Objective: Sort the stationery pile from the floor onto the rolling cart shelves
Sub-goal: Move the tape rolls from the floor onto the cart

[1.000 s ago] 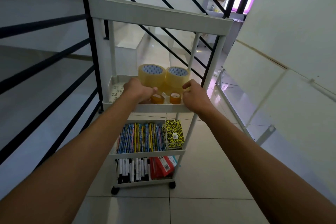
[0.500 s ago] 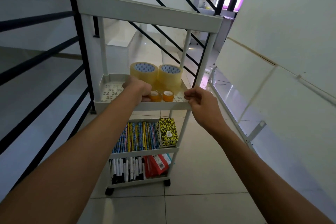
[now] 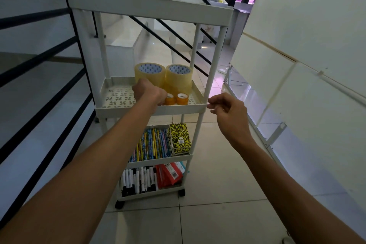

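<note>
Four tape rolls (image 3: 168,83) sit on the cart (image 3: 150,108) middle shelf. Left hand (image 3: 147,92) grip on them: cannot tell. Right hand (image 3: 227,109) loosely curled, empty. Sorting looks nearly finished; next, check floor.

The cart (image 3: 150,9) looks like matt off-white plastic, smooth on its posts and rims; its second shelf (image 3: 116,97) has a perforated pattern. The two big tape rolls (image 3: 179,77) are glossy, translucent yellowish film on printed card cores; the two small rolls (image 3: 182,99) are a deeper amber, also shiny. The pencils (image 3: 152,144) have smooth printed coats. The notebook (image 3: 179,137) has a speckled yellow-and-black cover, seemingly paper. The markers (image 3: 138,181) look like smooth plastic. The floor (image 3: 217,220) is glossy pale tile. The railing (image 3: 39,61) is matt black metal.
</note>
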